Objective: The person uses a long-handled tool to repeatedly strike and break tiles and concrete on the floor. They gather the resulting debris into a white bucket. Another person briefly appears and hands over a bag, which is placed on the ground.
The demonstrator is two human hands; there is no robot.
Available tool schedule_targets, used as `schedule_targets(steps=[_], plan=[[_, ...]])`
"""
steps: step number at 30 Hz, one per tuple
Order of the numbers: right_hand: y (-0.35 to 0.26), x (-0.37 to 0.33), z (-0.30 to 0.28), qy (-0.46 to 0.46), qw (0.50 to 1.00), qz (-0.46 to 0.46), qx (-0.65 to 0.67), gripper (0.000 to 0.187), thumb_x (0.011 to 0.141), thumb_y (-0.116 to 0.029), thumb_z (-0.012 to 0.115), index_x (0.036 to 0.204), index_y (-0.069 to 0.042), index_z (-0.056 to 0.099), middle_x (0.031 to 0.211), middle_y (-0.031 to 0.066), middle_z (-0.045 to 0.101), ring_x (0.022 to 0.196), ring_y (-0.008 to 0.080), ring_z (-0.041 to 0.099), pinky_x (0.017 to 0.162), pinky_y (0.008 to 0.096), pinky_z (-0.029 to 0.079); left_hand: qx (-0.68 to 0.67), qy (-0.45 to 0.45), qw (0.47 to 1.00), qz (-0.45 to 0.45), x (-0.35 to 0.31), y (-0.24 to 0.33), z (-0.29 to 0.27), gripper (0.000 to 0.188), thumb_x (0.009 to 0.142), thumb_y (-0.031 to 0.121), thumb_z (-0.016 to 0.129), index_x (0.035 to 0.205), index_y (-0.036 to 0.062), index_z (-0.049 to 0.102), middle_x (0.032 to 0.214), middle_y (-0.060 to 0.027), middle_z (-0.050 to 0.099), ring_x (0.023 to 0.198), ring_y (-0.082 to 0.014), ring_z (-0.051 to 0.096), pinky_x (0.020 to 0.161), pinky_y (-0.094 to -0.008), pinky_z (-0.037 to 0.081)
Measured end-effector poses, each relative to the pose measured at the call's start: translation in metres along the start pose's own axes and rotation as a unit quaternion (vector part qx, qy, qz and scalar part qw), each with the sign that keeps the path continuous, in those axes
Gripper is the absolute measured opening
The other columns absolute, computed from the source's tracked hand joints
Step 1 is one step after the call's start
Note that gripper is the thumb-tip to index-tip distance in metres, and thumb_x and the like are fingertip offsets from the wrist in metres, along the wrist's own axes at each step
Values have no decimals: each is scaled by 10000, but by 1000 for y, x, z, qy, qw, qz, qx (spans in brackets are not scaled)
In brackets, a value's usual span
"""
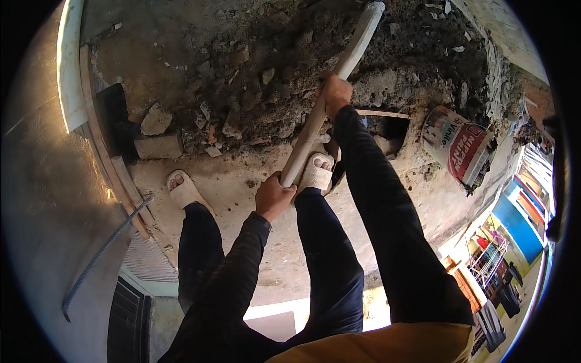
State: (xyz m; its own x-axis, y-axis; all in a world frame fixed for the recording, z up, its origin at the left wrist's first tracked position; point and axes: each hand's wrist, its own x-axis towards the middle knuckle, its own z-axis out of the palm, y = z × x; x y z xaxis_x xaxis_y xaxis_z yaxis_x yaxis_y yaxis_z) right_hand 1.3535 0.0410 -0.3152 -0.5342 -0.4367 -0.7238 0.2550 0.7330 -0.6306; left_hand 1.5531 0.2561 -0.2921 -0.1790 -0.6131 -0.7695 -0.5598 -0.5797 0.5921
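Observation:
A long pale wooden pole (313, 130) slants from lower left to upper right across the middle. My left hand (275, 197) is closed round its near end, close to my sandaled foot (317, 172). Farther up, my right hand (335, 95) grips the same pole, and its far end reaches over the dark broken soil (272, 54). Whether anything is fixed to that end I cannot make out. Beside my right forearm lies a dark hollow with a thin brownish rim (385, 114), partly hidden by the sleeve.
A paint bucket (457, 145) lies tilted at the right. Rubble, with a large stone (157, 119) and a block (158, 147), lies at the left. A bent steel bar (104, 257) juts out beside the left wall. A drying rack (493, 257) stands at the far right.

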Motion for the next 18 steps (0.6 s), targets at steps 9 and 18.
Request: schedule_targets(steps=[9, 18], plan=[[67, -182, -42, -105, 979, 176, 24, 197, 899, -161, 717, 798, -36, 602, 624, 89, 568, 471, 221, 568, 471, 395, 493, 69, -4, 993, -98, -220, -50, -25, 311, 846, 268, 756, 1027, 31, 670, 855, -232, 730, 827, -409, 732, 731, -466, 583], [-39, -127, -122, -113, 980, 6, 165, 189, 930, -202, 638, 968, -37, 554, 685, 78, 533, 534, 226, 559, 534, 389, 519, 162, -11, 987, 21, -105, 34, 2, 272, 866, 270, 742, 1058, 108, 639, 800, -170, 720, 770, -400, 722, 684, -520, 557]])
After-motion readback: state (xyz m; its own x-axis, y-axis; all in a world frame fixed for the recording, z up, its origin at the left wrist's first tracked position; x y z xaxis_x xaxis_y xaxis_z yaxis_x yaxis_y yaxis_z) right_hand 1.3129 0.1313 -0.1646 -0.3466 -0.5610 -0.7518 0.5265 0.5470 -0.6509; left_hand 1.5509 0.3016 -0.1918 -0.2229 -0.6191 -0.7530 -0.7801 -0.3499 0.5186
